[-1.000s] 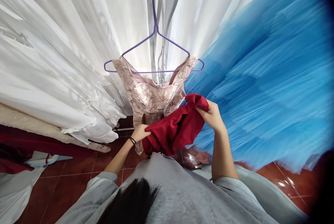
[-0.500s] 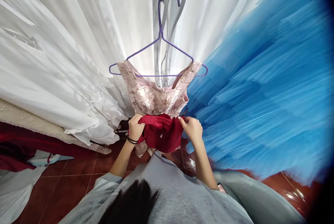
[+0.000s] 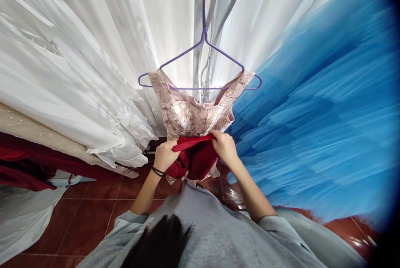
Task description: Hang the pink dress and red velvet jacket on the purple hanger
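Observation:
A pale pink dress [image 3: 196, 118] with a flower pattern hangs by its shoulder straps from a purple hanger [image 3: 204, 37]. In front of its waist, a dark red cloth [image 3: 200, 162] is stretched between my two hands. My left hand [image 3: 165, 155], with black bands at the wrist, is closed on the cloth's left end. At the upper right, my right hand [image 3: 223, 145] pinches the same edge between thumb and fingers. The cloth's lower part droops in folds and hides much of the dress below the waist.
White drapes or gowns [image 3: 93, 64] hang at the left and behind a pale metal stand [image 3: 200, 51]. A full blue tulle skirt [image 3: 321, 114] fills the right side. Red garments [image 3: 40, 164] lie at the lower left, above a red tiled floor [image 3: 90, 214].
My right hand has moved up and slightly inward, pulling the red cloth's top edge into a slanted taut line. The cloth's folds have opened below. The whole view has shifted slightly.

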Demonstrator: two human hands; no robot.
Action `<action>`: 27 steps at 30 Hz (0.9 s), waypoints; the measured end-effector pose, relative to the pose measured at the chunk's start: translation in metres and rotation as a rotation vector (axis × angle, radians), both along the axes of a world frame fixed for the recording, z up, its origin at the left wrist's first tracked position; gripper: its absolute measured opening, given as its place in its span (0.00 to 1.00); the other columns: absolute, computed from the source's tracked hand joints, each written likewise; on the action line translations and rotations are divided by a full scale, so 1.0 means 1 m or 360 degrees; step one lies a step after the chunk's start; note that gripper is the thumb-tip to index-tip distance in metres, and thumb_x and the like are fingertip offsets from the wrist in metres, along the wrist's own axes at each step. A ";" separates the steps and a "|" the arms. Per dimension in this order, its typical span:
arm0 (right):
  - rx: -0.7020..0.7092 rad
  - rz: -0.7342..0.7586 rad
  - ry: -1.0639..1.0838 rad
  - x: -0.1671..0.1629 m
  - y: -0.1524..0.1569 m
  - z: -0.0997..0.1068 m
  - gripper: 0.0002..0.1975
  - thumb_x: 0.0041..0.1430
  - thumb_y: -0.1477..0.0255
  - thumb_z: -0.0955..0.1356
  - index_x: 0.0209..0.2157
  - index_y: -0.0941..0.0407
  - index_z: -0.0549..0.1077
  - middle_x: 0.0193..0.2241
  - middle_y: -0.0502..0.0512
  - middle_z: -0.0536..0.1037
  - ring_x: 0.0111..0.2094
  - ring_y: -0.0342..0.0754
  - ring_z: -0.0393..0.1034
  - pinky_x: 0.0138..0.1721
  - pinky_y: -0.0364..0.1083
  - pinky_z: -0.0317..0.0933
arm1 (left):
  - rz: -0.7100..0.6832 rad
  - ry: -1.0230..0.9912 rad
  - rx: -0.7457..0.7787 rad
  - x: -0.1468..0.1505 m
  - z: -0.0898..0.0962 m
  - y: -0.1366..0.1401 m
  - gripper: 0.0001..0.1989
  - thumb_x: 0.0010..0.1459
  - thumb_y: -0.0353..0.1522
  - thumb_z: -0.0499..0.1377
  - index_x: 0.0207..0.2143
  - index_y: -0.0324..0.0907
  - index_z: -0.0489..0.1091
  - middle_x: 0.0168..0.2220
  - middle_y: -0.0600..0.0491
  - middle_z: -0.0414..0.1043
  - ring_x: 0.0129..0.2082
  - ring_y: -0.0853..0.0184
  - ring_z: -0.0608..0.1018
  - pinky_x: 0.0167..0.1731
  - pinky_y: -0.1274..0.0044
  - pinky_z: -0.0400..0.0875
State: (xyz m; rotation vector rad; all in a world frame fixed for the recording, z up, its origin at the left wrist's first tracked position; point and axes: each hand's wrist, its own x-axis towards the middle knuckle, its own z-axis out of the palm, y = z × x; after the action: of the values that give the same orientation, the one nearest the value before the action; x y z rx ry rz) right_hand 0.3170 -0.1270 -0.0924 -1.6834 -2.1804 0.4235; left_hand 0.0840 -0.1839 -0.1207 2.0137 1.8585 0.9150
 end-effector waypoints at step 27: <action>0.0126 -0.0081 0.0049 0.094 0.017 0.012 0.21 0.56 0.77 0.62 0.47 0.55 0.79 0.43 0.59 0.83 0.44 0.56 0.77 0.44 0.49 0.67 | 0.0108 0.0182 0.0252 -0.046 0.040 0.009 0.11 0.63 0.39 0.56 0.31 0.44 0.72 0.31 0.50 0.77 0.32 0.62 0.77 0.32 0.77 0.65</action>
State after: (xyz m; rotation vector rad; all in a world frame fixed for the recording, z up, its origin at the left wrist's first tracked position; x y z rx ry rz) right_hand 0.4115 -0.1098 -0.0804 -1.6750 -2.0997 0.3426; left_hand 0.0380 -0.1745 -0.0804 2.1484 1.9826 1.0148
